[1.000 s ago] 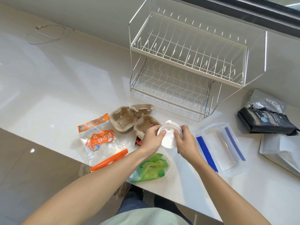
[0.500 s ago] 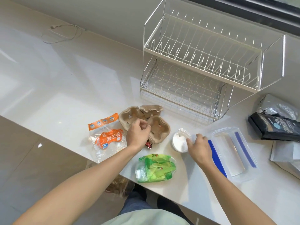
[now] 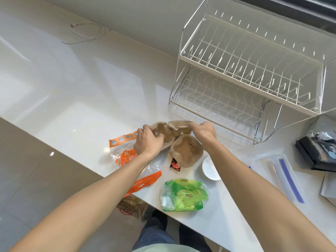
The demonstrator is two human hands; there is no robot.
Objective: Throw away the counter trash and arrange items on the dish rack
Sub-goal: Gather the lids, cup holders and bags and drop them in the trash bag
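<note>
A brown pulp cup carrier [image 3: 183, 151] lies crumpled on the white counter in front of the two-tier wire dish rack [image 3: 251, 70]. My left hand [image 3: 148, 140] grips its left cup and my right hand [image 3: 204, 131] pinches its far right edge. A white plastic lid [image 3: 210, 169] rests on the counter under my right forearm. An orange and clear wrapper [image 3: 125, 157] sits left of the carrier, a green wrapper [image 3: 183, 195] near the front edge, and a small red and black packet [image 3: 175, 164] pokes out from under the carrier.
A clear container lid with blue strips [image 3: 283, 175] lies at right, with a black bag [image 3: 318, 151] and a silvery bag beyond it. A white cable [image 3: 83, 32] lies at the back left. A plastic bag [image 3: 134, 208] hangs below the counter edge by my legs.
Both hands held the white lid, then my right hand set it on the counter. My left hand went to the cup carrier, and now my right hand has joined it there.
</note>
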